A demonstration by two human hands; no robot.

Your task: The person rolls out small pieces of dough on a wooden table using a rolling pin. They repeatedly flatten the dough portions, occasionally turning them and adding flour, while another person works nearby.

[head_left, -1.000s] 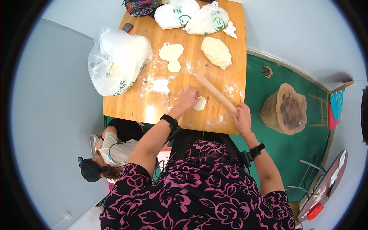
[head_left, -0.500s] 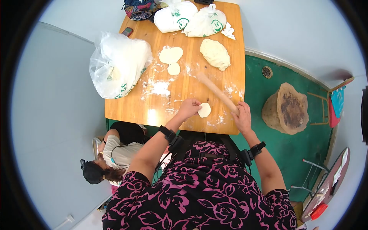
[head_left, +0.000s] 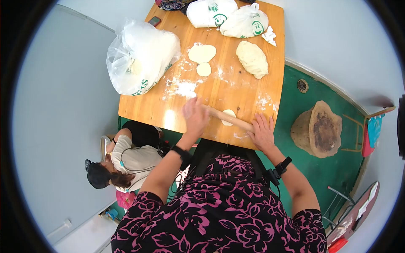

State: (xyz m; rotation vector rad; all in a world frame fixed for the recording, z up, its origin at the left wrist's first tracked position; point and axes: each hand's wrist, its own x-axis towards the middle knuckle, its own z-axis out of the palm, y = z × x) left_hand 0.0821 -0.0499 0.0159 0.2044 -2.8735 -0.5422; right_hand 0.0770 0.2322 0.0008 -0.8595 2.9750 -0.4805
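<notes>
A wooden rolling pin (head_left: 230, 117) lies slantwise near the table's front edge, across a small dough disc (head_left: 229, 113) that shows on both sides of it. My right hand (head_left: 262, 134) grips the pin's right end, its fingers reaching forward over the wood. At the other end is my left hand (head_left: 195, 116), its fingers smeared by motion and overlapping the pin's tip. Farther back lie a larger flat dough round (head_left: 202, 53) and a smaller one (head_left: 204, 69), edge to edge. To the right rests a big dough lump (head_left: 252, 60).
Flour is scattered on the wooden table (head_left: 219, 90). A large plastic bag (head_left: 141, 57) stands at its left, with two more white bags (head_left: 244, 23) at the back. A person (head_left: 135, 162) sits low at the left. A tree-stump block (head_left: 316, 128) stands on the green floor at right.
My left hand has let go of the dough disc and moved to the rolling pin's left end. The pin has come nearer and now lies over the disc. The view has shifted.
</notes>
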